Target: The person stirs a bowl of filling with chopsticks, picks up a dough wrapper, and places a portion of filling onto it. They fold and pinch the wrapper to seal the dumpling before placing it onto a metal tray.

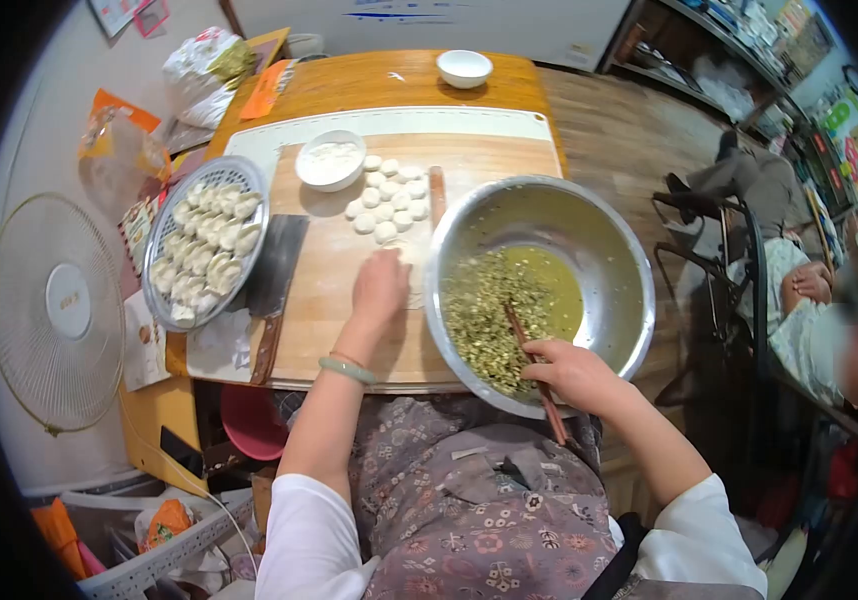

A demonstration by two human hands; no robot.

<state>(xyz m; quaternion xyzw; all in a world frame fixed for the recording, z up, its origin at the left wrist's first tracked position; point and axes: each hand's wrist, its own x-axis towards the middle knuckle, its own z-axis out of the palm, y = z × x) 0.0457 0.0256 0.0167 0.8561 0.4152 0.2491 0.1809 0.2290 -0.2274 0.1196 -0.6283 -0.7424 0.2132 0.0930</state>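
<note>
My left hand is over the wooden board, its fingers bent and pinched at the edge of a flat dough wrapper; the fingertips are partly hidden. Just beyond lie several small round dough pieces, with a rolling pin beside them. My right hand grips brown chopsticks, whose tips are in the chopped green filling. That filling lies in a large steel basin, with yellowish liquid pooled on its right side.
A white bowl of flour stands behind the board. To the left are a cleaver and a colander holding rows of dumplings. Farther left is a fan; a small white bowl sits far back. A person sits at right.
</note>
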